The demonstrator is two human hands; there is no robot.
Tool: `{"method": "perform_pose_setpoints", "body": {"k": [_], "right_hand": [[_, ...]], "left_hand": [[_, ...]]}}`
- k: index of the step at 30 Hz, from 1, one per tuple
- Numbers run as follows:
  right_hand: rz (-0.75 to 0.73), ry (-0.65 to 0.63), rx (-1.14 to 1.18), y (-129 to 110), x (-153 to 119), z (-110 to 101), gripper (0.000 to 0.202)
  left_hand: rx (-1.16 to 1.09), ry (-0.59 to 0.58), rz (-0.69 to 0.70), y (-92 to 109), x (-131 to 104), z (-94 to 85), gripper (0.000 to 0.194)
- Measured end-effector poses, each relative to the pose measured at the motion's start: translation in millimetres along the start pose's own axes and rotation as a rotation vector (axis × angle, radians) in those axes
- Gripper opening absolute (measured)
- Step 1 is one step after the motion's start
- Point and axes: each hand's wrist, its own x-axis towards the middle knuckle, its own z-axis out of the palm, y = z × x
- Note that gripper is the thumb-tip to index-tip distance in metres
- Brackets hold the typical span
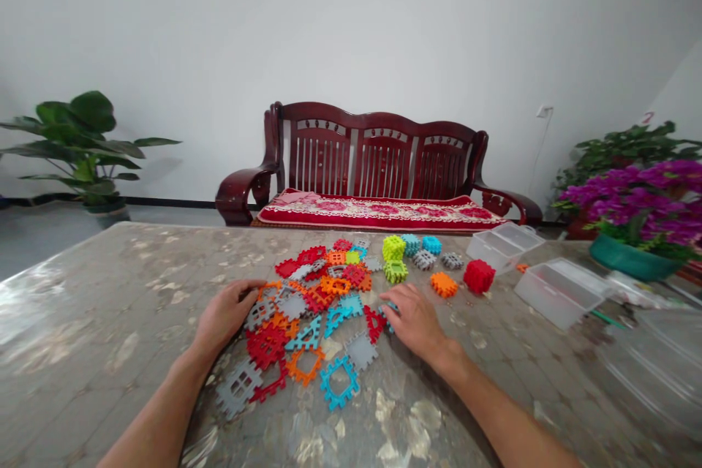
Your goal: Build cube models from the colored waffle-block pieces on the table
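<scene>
A loose heap of plastic interlocking tiles with toothed edges, in red, orange, blue and grey, lies spread between my two hands. My left hand [227,313] is at the heap's left side, its thumb and forefinger closed at the edge of an orange tile [270,288]. Below those fingers lies a grey window tile [259,314]. On the right, my right hand [414,318] has its fingers bent over a blue tile [390,313], which they partly hide. Beside it is a red triangular tile [374,324]. Nearest me are a blue ring-like tile [338,364] and a grey window tile [240,386].
Behind my right hand stand same-colour stacks: lime green [395,271], orange [444,284] and red [479,276]. Clear plastic boxes [559,292] sit farther right, near a purple-flowered pot [636,257]. A wooden bench [378,161] stands beyond the table [131,292].
</scene>
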Motion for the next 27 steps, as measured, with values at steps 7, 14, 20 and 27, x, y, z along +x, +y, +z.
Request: {"method": "perform_pose_setpoints", "body": {"k": [7,14,20,27], "right_hand": [[-0.189,-0.102,-0.040,-46,22,23,0.017],[-0.152,-0.129,0.028,-43,23,22,0.012],[-0.120,-0.091,0.134,-29,24,12,0.023],[-0.150,-0.137,-0.008,-31,29,23,0.021]], "left_hand": [[0.002,0.007,0.000,0,0,0.2,0.044],[-0.010,0.016,-0.005,-1,0,1.1,0.042],[-0.025,0.011,0.000,-3,1,2.9,0.042],[-0.008,0.040,0.003,-2,0,1.5,0.040]]}}
